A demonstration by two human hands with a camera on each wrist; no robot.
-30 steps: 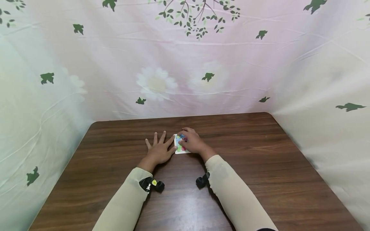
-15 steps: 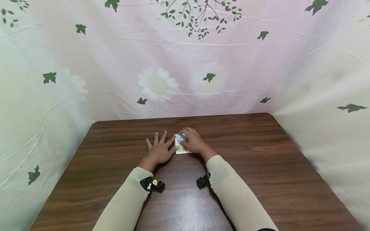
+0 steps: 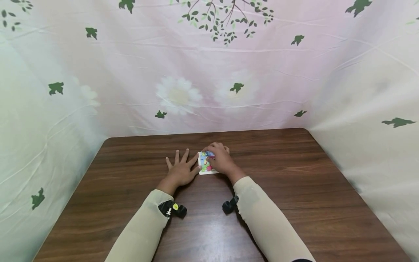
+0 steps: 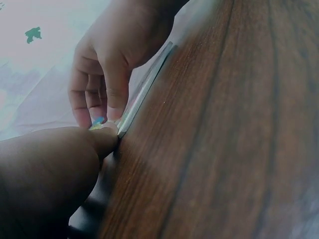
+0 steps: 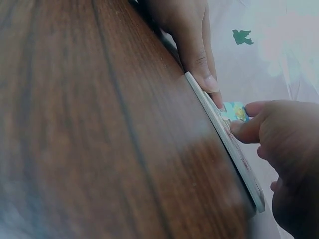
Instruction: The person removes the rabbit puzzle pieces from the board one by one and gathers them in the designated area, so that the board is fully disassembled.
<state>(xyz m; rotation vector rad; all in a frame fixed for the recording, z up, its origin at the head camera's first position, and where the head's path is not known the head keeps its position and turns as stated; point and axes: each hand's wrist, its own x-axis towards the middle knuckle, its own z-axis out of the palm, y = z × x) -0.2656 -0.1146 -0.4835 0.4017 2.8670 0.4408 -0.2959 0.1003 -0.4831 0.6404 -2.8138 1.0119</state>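
Observation:
A small flat board with a white border and a bright picture (image 3: pixel 203 164) lies on the wooden table in the head view. My left hand (image 3: pixel 179 173) rests flat with fingers spread, its thumb and index finger touching the board's left edge. Over the board's right side, my right hand (image 3: pixel 223 160) has its fingers bent. The right wrist view shows that hand (image 5: pixel 294 144) pinching a small blue and yellow piece (image 5: pixel 238 110), tilted up from the board (image 5: pixel 227 137). How the piece's lower edge meets the board cannot be told.
The brown table (image 3: pixel 147 160) reaches back to a pale cloth backdrop (image 3: pixel 209 91) printed with leaves and flowers. Cloth also hangs at both sides. Black cameras are strapped at both wrists.
My right hand's fingers have shifted slightly away from me and to the right, uncovering more of the picture. The left hand and the board look unmoved.

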